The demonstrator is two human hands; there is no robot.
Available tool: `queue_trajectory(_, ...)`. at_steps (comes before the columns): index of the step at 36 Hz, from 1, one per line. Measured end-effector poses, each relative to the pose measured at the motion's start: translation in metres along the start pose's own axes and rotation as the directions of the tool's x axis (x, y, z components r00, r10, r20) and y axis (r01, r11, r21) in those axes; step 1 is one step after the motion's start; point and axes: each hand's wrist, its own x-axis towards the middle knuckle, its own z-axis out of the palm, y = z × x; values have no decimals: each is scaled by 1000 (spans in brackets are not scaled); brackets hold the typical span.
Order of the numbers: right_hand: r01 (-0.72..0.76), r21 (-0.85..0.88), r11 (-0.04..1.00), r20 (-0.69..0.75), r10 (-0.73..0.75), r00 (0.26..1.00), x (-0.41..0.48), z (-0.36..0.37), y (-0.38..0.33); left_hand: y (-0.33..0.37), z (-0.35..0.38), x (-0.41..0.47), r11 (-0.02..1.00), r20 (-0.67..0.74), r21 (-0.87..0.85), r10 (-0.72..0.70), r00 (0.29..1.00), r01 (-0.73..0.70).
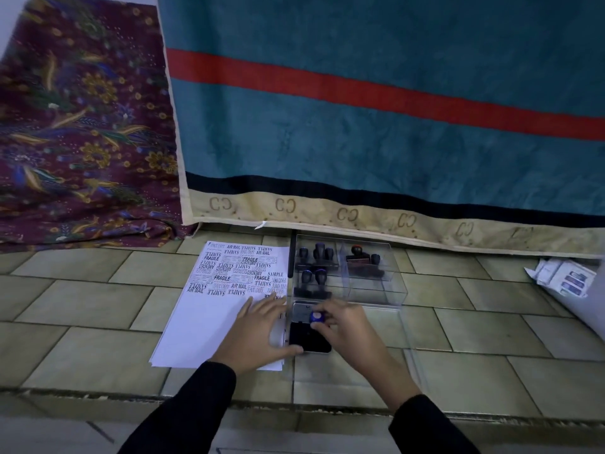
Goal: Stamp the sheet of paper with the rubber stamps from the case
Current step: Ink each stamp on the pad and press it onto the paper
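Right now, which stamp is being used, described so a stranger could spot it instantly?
Find the white sheet of paper on the tiled floor; along its right edge lies a black ink pad. The stamp is held over that pad by the right hand. Its blue-topped knob is outside the clear case, unlike the others.

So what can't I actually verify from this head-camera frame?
- Face of the blue-topped stamp: hidden under the right hand, pointing down at the black ink pad.
- Wording on the stamps in the clear case: only handles show, too small and dark.
- Paper under the left hand: covered.
- Packet at the right edge: print too small to read.
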Motion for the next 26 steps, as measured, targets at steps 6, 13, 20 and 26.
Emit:
queue_trajectory(6, 4, -20, 1000, 7, -4, 1000, 0, 7, 0, 1, 11, 0, 998, 6, -36, -56, 998, 56)
queue_trajectory(13, 21, -48, 999, 2, -21, 1000, 0, 15, -3, 0, 13, 0, 996, -7, -44, -73, 997, 73)
queue_trajectory(20, -10, -50, 999, 3, 10, 1000, 4, 14, 0, 0, 14, -1, 996, -30, -56, -65, 997, 63)
queue_trajectory(26, -104, -35, 994, 19, 105, 994, 23, 10, -4, 1, 14, -2, 997, -20, -31, -67, 998, 66)
